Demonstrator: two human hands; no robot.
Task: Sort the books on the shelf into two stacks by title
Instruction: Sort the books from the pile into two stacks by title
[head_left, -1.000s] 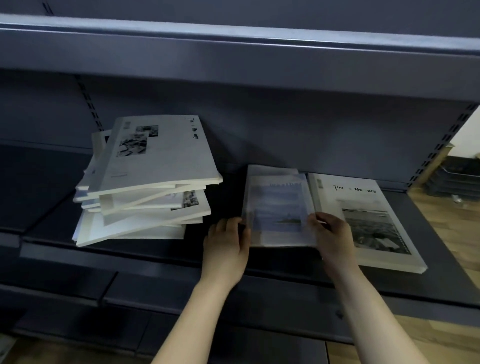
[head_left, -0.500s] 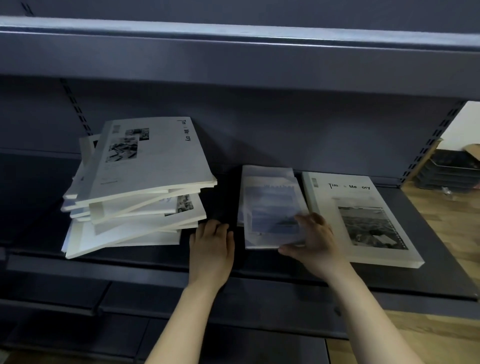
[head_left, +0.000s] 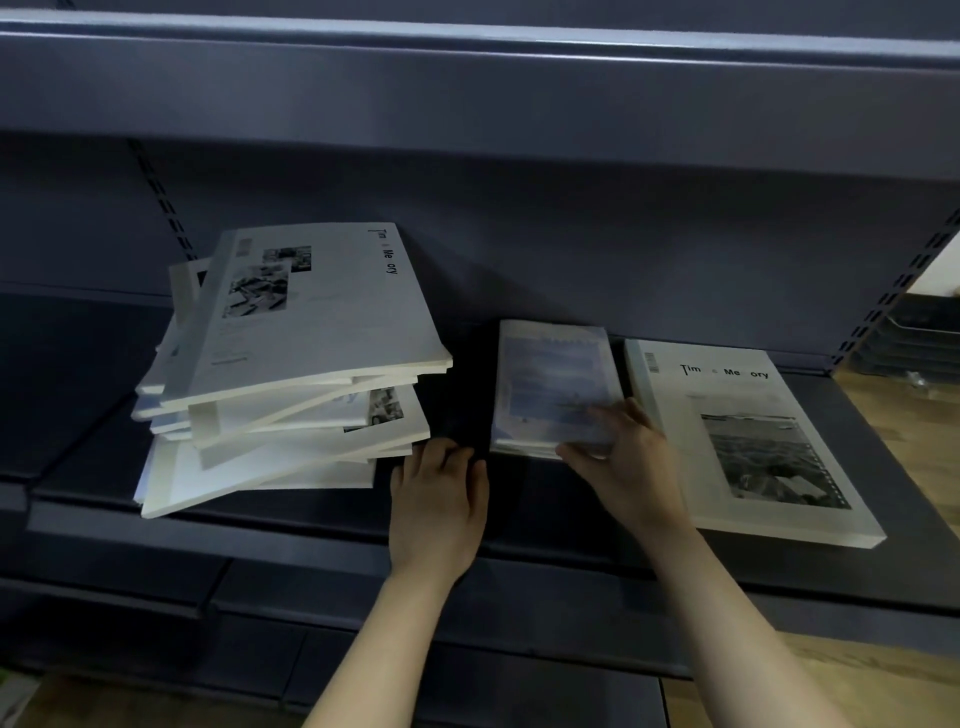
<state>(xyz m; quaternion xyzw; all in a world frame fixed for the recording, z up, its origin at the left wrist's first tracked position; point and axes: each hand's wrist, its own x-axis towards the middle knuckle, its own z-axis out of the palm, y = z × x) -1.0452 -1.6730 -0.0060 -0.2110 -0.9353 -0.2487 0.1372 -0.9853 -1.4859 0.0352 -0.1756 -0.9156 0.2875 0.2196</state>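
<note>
The blue book (head_left: 553, 384) lies flat on the shelf (head_left: 519, 525) between the left pile (head_left: 291, 364) and the Time Memory book (head_left: 748, 441), probably beginning its own stack; the right hand (head_left: 623, 462) rests on its near corner, grip unclear, and the left hand (head_left: 439, 499) lies flat and empty.

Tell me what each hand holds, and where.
Right hand pinches the blue-covered paperback book at its near right corner. Left hand lies flat on the dark metal shelf, holding nothing.
</note>
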